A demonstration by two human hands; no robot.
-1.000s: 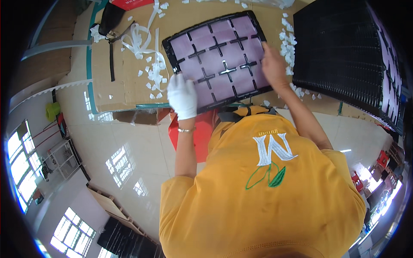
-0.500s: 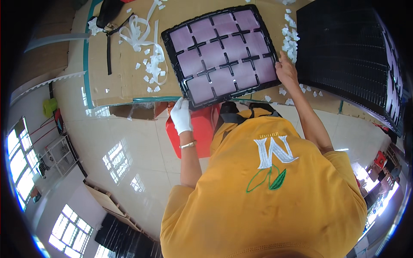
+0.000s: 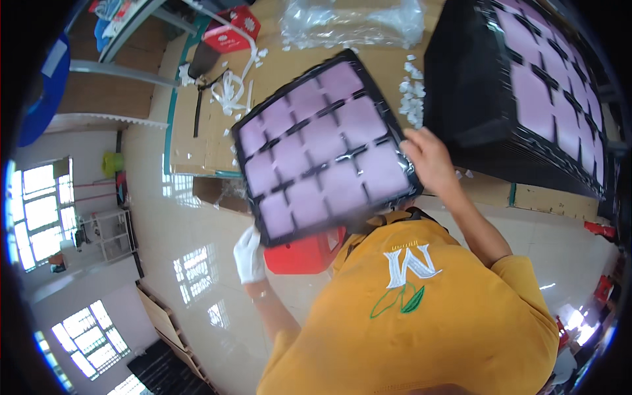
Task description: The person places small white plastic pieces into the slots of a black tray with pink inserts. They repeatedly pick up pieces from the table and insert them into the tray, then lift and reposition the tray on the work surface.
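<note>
A square black-framed tray (image 3: 377, 95) with purple panels between black cross-shaped ribs is held up in front of me, tilted, its near left corner lowest. My left hand (image 3: 249, 255), in a white glove, pinches that corner. On the opposite side, my bare right hand (image 3: 429, 161) grips the right edge, its thumb near the rim and the other fingers partly hidden. Close by on the right stands a tall stack of black trays (image 3: 464, 92), with the same purple panels showing on its top.
Cardboard (image 3: 184, 148) covers the table. On it lie a clear plastic bag (image 3: 352, 27), a red box (image 3: 227, 36), tangled white strips (image 3: 228, 92) and white scraps (image 3: 413, 99) beside the stack. A red stool (image 3: 299, 255) stands below the tray.
The tray has come nearer to me, off the table area, and is turned more askew, with both hands still on it. The view has shifted, showing more of the far table and the stack's top.
</note>
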